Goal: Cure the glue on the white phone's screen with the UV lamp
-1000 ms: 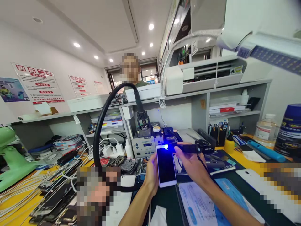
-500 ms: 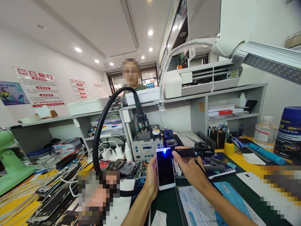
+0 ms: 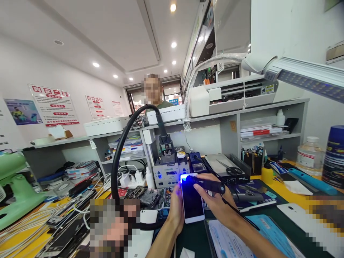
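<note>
A white smartphone [image 3: 192, 206] with a dark screen is held upright, leaning back a little, above the green mat. My left hand [image 3: 176, 204] grips it along its left edge. In my right hand [image 3: 219, 199] is a black flashlight [image 3: 211, 185] with a wrist strap, its head in front of the upper part of the screen. Blue-violet light from it falls on the phone's top left corner and my left fingertips. The flashlight's front end is partly lost against the dark screen.
Behind the hands stand a hot-air rework station [image 3: 168, 173] and scissors [image 3: 230, 168] on a box. A thick black hose [image 3: 116, 161] arches at the left. Phone parts and white cables [image 3: 29, 218] crowd the left side. A person [image 3: 154, 93] stands beyond the counter.
The flashlight has moved left across the phone's top, and its blue light now reaches the top left corner and my left fingers. The camera has tilted up slightly.
</note>
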A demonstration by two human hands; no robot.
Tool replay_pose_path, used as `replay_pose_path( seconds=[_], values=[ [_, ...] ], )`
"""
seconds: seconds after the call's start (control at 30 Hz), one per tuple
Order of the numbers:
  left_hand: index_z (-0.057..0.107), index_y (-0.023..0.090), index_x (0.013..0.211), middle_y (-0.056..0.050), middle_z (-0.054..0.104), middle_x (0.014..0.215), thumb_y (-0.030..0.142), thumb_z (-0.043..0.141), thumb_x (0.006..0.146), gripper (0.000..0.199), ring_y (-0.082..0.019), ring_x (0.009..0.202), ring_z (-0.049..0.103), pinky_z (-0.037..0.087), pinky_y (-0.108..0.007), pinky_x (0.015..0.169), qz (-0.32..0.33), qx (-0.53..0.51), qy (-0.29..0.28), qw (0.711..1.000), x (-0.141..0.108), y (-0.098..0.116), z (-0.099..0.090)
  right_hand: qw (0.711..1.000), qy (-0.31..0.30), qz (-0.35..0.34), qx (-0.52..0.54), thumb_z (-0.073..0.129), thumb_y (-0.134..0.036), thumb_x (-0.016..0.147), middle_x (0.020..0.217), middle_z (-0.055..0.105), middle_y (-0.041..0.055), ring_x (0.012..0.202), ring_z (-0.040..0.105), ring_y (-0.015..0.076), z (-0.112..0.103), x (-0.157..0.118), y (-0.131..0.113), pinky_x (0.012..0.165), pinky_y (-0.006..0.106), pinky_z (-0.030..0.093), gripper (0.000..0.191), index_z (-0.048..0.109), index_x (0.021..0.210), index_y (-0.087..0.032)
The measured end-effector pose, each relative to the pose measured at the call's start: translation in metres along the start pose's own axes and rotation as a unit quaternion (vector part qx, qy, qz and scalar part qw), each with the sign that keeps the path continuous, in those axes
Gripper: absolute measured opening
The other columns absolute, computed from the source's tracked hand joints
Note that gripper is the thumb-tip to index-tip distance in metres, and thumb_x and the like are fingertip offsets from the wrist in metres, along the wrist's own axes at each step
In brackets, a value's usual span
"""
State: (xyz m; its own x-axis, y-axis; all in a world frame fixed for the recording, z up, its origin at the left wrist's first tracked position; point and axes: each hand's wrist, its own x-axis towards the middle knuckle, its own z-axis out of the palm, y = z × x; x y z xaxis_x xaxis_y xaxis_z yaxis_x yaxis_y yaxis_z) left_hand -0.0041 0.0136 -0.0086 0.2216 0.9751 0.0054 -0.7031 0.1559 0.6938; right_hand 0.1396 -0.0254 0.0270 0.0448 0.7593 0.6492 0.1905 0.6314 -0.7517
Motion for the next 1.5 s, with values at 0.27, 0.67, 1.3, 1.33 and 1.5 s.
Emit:
replay_pose_path(
  seconds=[0.27,0.67,1.3,1.33,1.5],
  values=[
    [0.073,0.013,0.114,-0.012,0.076,0.111,0.037,0.062,0.089,0.036,-0.031,0.113,0.067,0.047,-0.043,0.106,-0.015,-0.004,0.016,1.0,-0.003,0.001,0.003,1.0,0.007,-0.003,-0.007,0.068,-0.041,0.091,0.118,0.071,0.0065,0.116,0.064,0.0261,-0.001,0.001,0.0,0.103,0.04,0.052,0.026,0.071,0.112,-0.026],
    [0.072,0.013,0.116,-0.011,0.076,0.113,0.038,0.062,0.09,0.038,-0.031,0.113,0.067,0.046,-0.044,0.108,-0.006,-0.006,0.016,1.0,0.0,0.0,0.001,1.0,0.015,-0.001,-0.019,0.067,-0.04,0.091,0.116,0.071,0.0058,0.113,0.065,0.0258,-0.001,0.002,-0.003,0.103,0.041,0.051,0.025,0.071,0.112,-0.026],
    [0.068,0.014,0.122,-0.012,0.076,0.11,0.034,0.062,0.086,0.042,-0.032,0.107,0.069,0.049,-0.045,0.102,-0.022,-0.016,0.012,1.0,-0.003,0.011,0.007,0.997,-0.016,0.071,-0.034,0.065,-0.049,0.09,0.116,0.07,0.0069,0.091,0.068,0.0239,-0.001,-0.002,0.001,0.077,0.035,0.058,0.029,0.068,0.109,-0.026],
    [0.069,0.014,0.121,-0.012,0.076,0.109,0.034,0.061,0.087,0.041,-0.032,0.107,0.069,0.049,-0.045,0.102,-0.016,-0.017,0.018,1.0,-0.003,0.012,0.007,0.997,-0.018,0.073,-0.036,0.064,-0.049,0.09,0.115,0.07,0.0069,0.089,0.068,0.0237,-0.001,-0.002,0.001,0.077,0.035,0.058,0.03,0.068,0.108,-0.026],
    [0.07,0.013,0.115,-0.013,0.075,0.11,0.037,0.059,0.088,0.038,-0.032,0.106,0.069,0.05,-0.046,0.101,-0.03,-0.026,0.011,0.999,-0.002,0.016,0.005,0.997,-0.017,0.061,-0.042,0.064,-0.049,0.09,0.112,0.072,0.0078,0.103,0.067,0.0279,-0.001,-0.003,-0.002,0.081,0.036,0.057,0.029,0.069,0.106,-0.025]
  ],
)
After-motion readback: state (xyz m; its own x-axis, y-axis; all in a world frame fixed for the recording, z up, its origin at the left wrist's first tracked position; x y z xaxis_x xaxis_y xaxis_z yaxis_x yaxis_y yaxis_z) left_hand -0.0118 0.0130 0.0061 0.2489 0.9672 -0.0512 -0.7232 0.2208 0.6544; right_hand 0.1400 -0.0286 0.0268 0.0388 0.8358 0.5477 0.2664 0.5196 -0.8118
